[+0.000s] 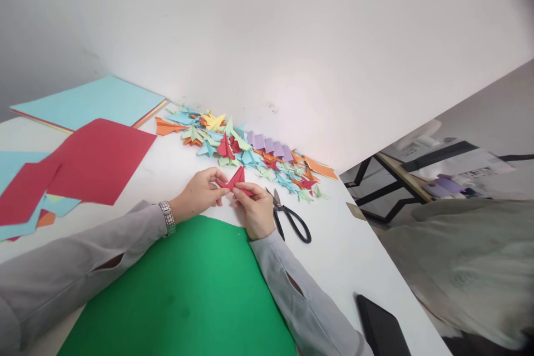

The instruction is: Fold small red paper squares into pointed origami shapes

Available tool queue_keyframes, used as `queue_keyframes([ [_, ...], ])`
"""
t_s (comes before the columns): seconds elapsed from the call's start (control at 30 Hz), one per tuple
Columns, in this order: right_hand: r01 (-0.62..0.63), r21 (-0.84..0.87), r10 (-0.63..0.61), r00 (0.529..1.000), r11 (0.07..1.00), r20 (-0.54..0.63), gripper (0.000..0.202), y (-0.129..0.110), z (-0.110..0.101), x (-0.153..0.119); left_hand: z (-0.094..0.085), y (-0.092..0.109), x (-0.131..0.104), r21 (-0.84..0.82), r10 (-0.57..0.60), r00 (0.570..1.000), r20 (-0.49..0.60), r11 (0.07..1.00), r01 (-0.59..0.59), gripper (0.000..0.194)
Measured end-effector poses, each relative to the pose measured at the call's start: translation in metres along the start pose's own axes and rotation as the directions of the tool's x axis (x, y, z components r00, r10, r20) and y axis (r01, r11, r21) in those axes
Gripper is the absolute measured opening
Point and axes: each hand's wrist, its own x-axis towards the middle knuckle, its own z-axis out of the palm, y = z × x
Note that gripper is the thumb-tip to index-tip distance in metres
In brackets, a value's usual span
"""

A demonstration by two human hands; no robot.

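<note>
Between my two hands is a small folded red paper piece (237,178), pointed at the top like a paper plane. My left hand (203,192) pinches its left side, thumb and fingers closed. On the right side, my right hand (256,208) grips the lower edge between thumb and fingers. A green sheet (183,283) lies on the table under my forearms. Black-handled scissors (287,214) rest just right of my right hand, blades partly apart. Past my hands spreads a pile of folded paper planes (225,147) in several colours.
Red sheets (104,161) and light blue sheets (87,101) are stacked at the left of the white table (334,267). Purple pleated paper (269,146) stands by the wall. A black phone (381,325) lies near the right edge. Beyond that edge are a grey-green cloth and a black-framed shelf.
</note>
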Motion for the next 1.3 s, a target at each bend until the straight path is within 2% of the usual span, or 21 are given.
queue_keyframes([
  [0.3,-0.029,-0.037,0.029,1.000,0.999,-0.009,0.023,-0.0049,0.0019,-0.0021,0.0012,0.0006,-0.0006,0.000,0.027,0.999,-0.021,1.000,-0.027,0.019],
  [0.53,-0.014,-0.049,0.012,1.000,0.999,-0.023,0.024,-0.0035,0.0022,-0.0019,0.0020,0.0017,-0.0018,0.017,-0.002,1.000,0.014,1.000,0.001,0.021],
  [0.9,-0.008,0.050,0.006,0.999,0.999,0.042,0.020,-0.0051,0.0025,-0.0032,0.0002,0.0004,0.0003,-0.001,0.010,1.000,-0.019,1.000,-0.010,0.023],
  [1.03,0.008,-0.051,-0.008,1.000,0.999,0.001,0.021,-0.0040,0.0032,-0.0030,-0.0015,-0.0044,0.0013,0.017,0.055,0.998,-0.016,0.998,-0.055,0.028],
  [1.13,-0.013,-0.066,0.012,1.000,0.998,-0.017,0.019,-0.0041,0.0030,-0.0022,-0.0016,-0.0060,0.0008,0.019,0.048,0.999,-0.011,0.999,-0.047,0.030],
  [1.3,-0.012,-0.063,0.011,1.000,0.998,-0.014,0.016,-0.0045,0.0017,-0.0011,-0.0008,-0.0026,-0.0011,-0.022,0.046,0.998,0.033,0.999,-0.045,0.019],
])
